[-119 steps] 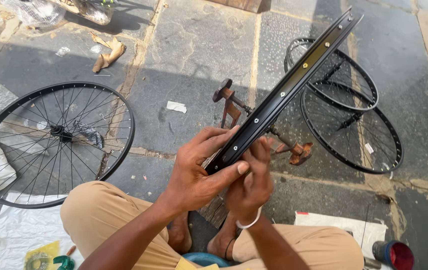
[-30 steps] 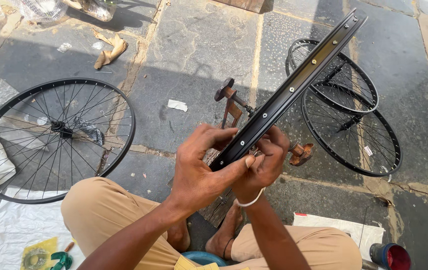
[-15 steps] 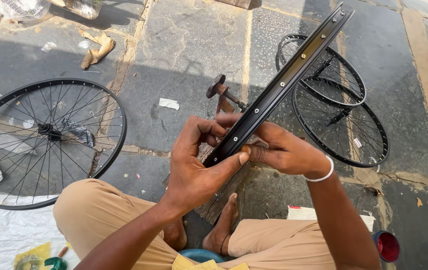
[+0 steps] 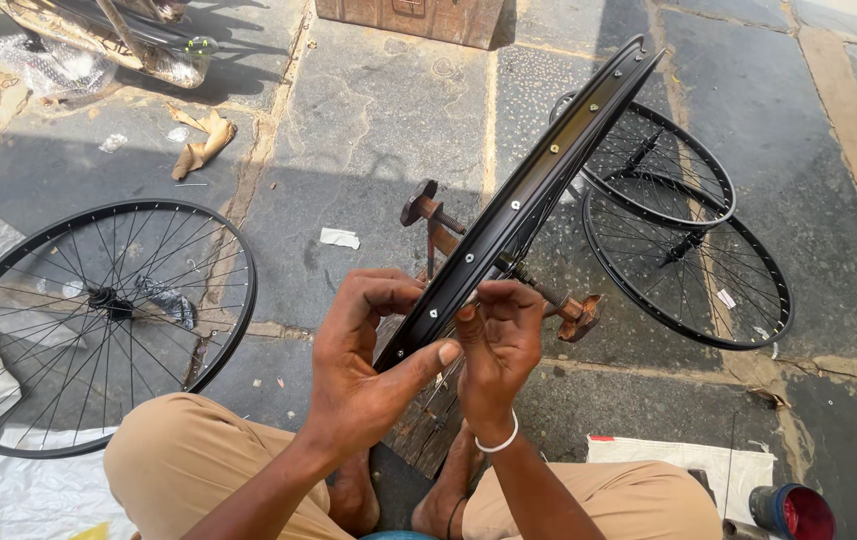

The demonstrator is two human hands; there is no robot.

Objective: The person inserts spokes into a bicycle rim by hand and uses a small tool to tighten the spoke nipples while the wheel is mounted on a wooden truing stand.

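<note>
Stone paving (image 4: 369, 110), sunlit: sitting cross-legged, working a black rim (image 4: 529, 195) at lap height.

Gripping the rim's near end with the left hand (image 4: 364, 370), fingers curled round it; pinching something tiny at the rim with the right hand (image 4: 497, 340). Seemingly mid-job: three built wheels lying around — one left (image 4: 89, 320), two right (image 4: 689, 255).
</note>
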